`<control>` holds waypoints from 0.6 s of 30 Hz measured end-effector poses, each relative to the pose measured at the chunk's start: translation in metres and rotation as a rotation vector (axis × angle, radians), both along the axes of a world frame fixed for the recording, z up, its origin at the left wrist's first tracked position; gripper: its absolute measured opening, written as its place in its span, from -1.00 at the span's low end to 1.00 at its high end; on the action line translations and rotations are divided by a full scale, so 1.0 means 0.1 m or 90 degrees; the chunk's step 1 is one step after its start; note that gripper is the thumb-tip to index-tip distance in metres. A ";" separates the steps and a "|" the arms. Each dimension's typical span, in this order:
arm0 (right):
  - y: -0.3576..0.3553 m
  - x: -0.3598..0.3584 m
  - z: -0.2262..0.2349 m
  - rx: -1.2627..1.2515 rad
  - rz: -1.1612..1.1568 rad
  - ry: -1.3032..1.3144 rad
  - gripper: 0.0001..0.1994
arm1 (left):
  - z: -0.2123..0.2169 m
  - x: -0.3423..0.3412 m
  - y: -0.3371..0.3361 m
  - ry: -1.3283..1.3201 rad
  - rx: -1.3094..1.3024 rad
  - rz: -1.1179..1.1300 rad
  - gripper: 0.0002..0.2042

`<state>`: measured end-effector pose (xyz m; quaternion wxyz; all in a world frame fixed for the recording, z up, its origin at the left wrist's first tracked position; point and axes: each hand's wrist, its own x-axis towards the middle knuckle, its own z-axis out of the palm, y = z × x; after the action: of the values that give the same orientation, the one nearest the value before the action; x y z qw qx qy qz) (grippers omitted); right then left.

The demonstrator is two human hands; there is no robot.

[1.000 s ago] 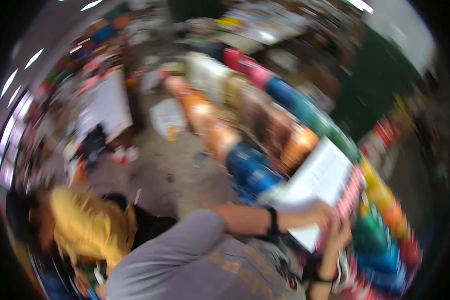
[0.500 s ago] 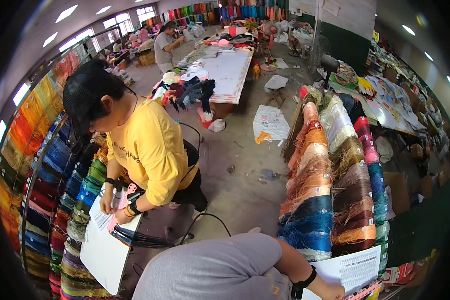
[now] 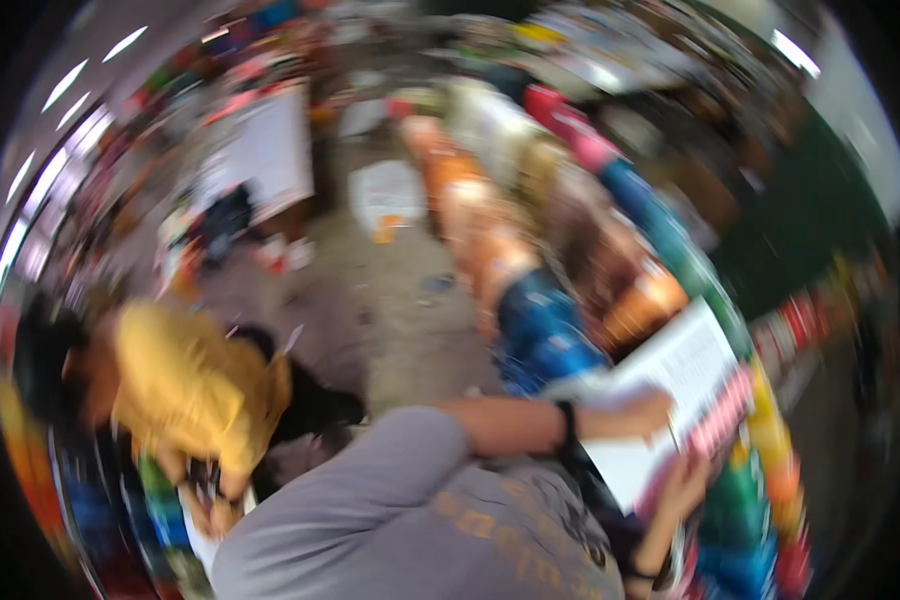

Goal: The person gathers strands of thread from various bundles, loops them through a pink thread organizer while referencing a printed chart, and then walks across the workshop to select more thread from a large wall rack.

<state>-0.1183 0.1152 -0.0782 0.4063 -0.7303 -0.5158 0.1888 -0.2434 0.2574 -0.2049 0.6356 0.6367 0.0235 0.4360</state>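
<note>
Motion blurs the whole view. My left hand, with a black band at the wrist, reaches from the left over a white printed sheet. Its fingers are smeared, so I cannot make out whether they hold anything. Just nearer and to the right, my right hand grips the lower part of a long pink strip that lies along the sheet's right edge. The sheet rests on a pale board across rolls of coloured thread. Blue thread lies to the left of the sheet, green thread to its right.
At the left a co-worker in a yellow shirt and dark cap bends over a board among thread racks. Beyond stands a white-topped table with dark cloth on it. A white sack lies on the floor. A green wall rises at the right.
My view has swung rightward, so the scene has shifted left and blurred. My right hand and more of the pink strip have come into view. The co-worker now appears lower at the left.
</note>
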 end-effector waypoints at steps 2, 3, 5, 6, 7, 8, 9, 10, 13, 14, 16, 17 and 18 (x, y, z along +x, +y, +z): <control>0.08 0.09 -0.19 0.072 -0.007 -0.127 -0.83 | 0.77 -0.22 -0.07 0.483 -0.263 0.055 -0.85; 0.12 0.10 -0.20 0.070 -0.009 -0.150 -0.82 | 0.86 -0.33 -0.09 0.367 -0.422 0.023 -0.84; 0.15 0.02 -0.09 0.054 -0.050 -0.108 -0.82 | 0.93 -0.34 0.00 0.421 -0.467 -0.016 -0.76; 0.10 0.03 -0.11 0.054 -0.065 -0.109 -0.82 | 0.94 -0.33 -0.04 0.430 -0.455 -0.029 -0.74; 0.09 0.03 -0.12 0.059 -0.072 -0.106 -0.83 | 1.00 -0.32 -0.04 0.439 -0.443 -0.030 -0.72; 0.07 0.03 -0.11 0.068 -0.076 -0.103 -0.83 | 1.03 -0.30 -0.05 0.446 -0.434 -0.052 -0.72; 0.05 0.04 -0.10 0.078 -0.076 -0.099 -0.83 | 1.06 -0.28 -0.05 0.455 -0.445 -0.050 -0.71; 0.03 0.05 -0.11 0.086 -0.070 -0.102 -0.83 | 1.10 -0.25 -0.07 0.462 -0.458 -0.040 -0.71; -0.01 0.08 -0.09 0.081 -0.070 -0.085 -0.83 | 1.16 -0.18 -0.10 0.488 -0.475 -0.052 -0.72; -0.02 0.08 -0.09 0.090 -0.069 -0.082 -0.83 | 1.16 -0.16 -0.12 0.491 -0.473 -0.052 -0.72; -0.02 0.07 -0.09 0.092 -0.067 -0.080 -0.83 | 1.14 -0.13 -0.17 0.511 -0.416 -0.033 -0.74; -0.02 0.06 -0.09 0.093 -0.064 -0.081 -0.84 | 1.13 -0.14 -0.17 0.513 -0.415 -0.032 -0.74; -0.02 0.06 -0.09 0.094 -0.063 -0.079 -0.84 | 1.12 -0.14 -0.18 0.515 -0.403 -0.030 -0.75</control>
<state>-0.1125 0.1129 -0.0876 0.4352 -0.7333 -0.5156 0.0840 -0.2578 0.2396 -0.0931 0.7471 0.5309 0.3840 0.1121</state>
